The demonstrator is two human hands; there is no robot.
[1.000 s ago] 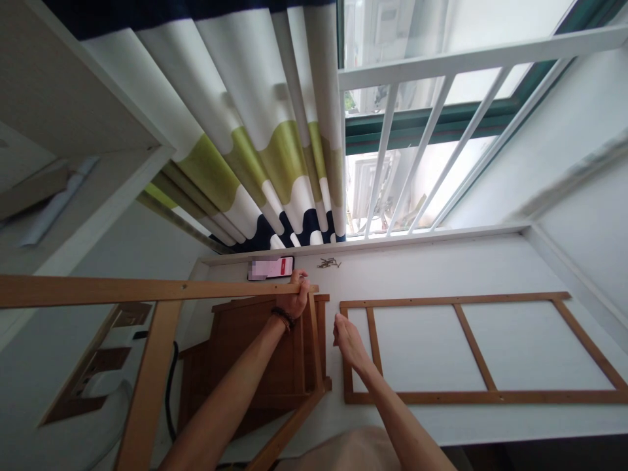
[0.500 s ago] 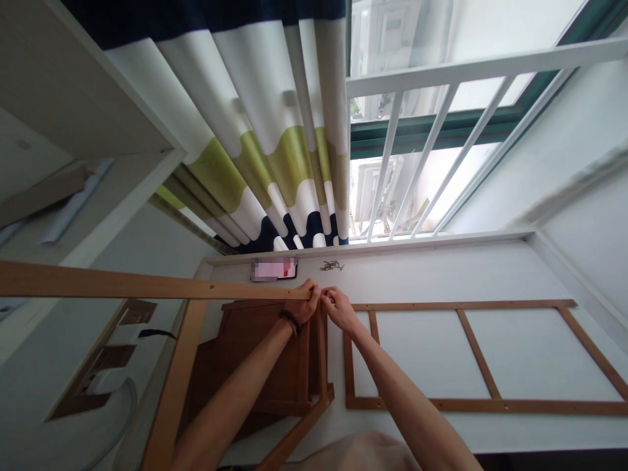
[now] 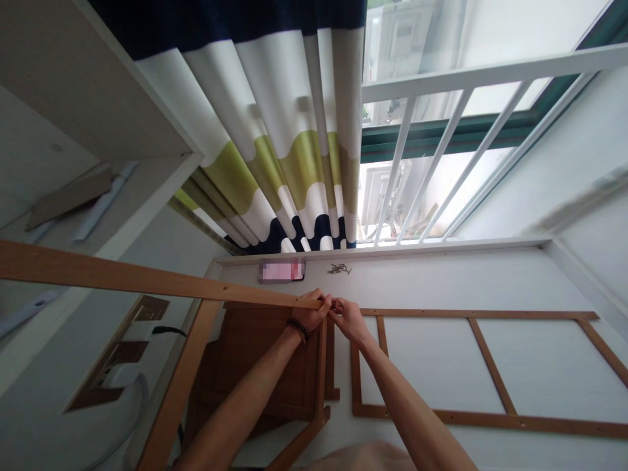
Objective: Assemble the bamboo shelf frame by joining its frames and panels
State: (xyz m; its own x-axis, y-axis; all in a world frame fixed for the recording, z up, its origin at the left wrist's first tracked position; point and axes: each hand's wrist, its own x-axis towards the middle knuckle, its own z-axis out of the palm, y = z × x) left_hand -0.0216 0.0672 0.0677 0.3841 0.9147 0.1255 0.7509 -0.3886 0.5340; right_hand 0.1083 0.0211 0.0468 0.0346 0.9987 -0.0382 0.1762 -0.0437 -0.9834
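Note:
My left hand point(image 3: 313, 313), with a dark beaded bracelet at the wrist, is closed round the end of a long wooden rail point(image 3: 255, 292). This rail belongs to a wooden frame that reaches off to the left, with a crosspiece point(image 3: 184, 373) joined to it. Right beside it, my right hand point(image 3: 349, 318) is pinched at the rail's end. What its fingers hold is too small and hidden to make out. Below my left arm are brown wooden panels point(image 3: 275, 353). Beyond the hands lies a small pile of screws point(image 3: 339, 269) on the white surface.
A phone point(image 3: 282, 270) lies near the back ledge. To the right, a ladder-like wooden frame point(image 3: 490, 356) rests flat on the white surface. Wall sockets with plugs point(image 3: 122, 375) are at the left. A striped curtain point(image 3: 275, 131) and white window bars point(image 3: 441, 131) stand behind.
The view has shifted slightly, so most things sit further right. The held frame's left end appears higher. Both hands stay together at the rail's end.

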